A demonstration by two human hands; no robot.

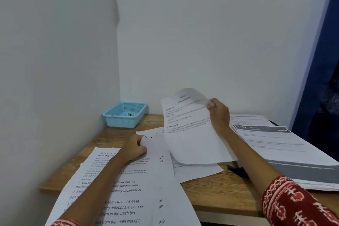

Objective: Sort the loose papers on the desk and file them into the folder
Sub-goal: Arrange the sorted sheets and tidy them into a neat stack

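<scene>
Papers everywhere on the desk [211, 191]. Right hand [219, 113] pinches the top corner of one printed sheet [190, 134] and holds it lifted and curling over the rest. Left hand [135, 147] has its fingers curled on the edge of another sheet [157, 170] lying on the pile near me. Folder [293, 169], I think, is the grey thing under a paper stack at right. Risk imo: that one-corner pinch lets the sheet flop, crease, or drag loose pages off the front edge. Blue basket [124, 115] sits in the back corner.
</scene>
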